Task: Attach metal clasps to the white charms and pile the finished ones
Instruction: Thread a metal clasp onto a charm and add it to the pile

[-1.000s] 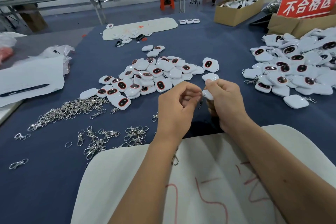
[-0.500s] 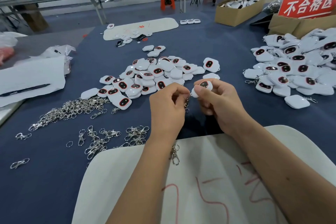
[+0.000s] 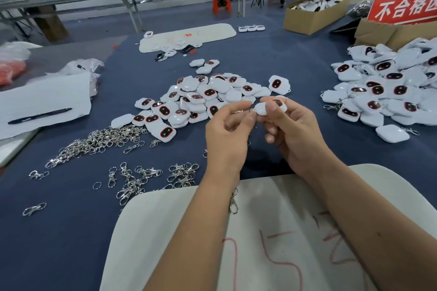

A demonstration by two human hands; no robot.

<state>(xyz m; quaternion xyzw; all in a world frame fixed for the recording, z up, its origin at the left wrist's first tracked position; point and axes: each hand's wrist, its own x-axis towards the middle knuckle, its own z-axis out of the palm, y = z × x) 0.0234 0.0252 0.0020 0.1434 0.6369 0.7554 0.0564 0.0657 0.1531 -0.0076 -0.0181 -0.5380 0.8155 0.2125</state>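
Two hands at work: your left hand (image 3: 227,130) and right hand (image 3: 290,130) meet above the blue table (image 3: 71,231), just past the near white board (image 3: 272,231)
Charm in hand: your right hand pinches one white charm (image 3: 272,107), thumb over its top, dark red-ringed window facing up and towards you
Left hand: fingers curled, tips pinching something small and metal at the charm's left end; it is too small to say if it is a clasp ring, so judge it as one only from the task
Key relation: the charm's long axis runs left to right, its left end pointing at your left fingertips and touching them; that end is where the next move seems to bear
Nearer hand: both sit at about the same depth, the left closer to the loose metal
Stray clasp: one clasp (image 3: 233,203) shows at your left wrist, over the board
Spare clasps: scattered clasps (image 3: 142,179) near left, and a denser heap of clasps (image 3: 99,142) farther left, both on your left hand's side
Charms waiting: the pile of bare charms (image 3: 201,101) lies just beyond your hands
Finished pile: the pile with clasps (image 3: 383,92) lies to the right, well apart, on your right hand's side
Look of the charm: glossy white, rounded and squarish, likely slippery in a pinch
Step judged: joining not yet finished
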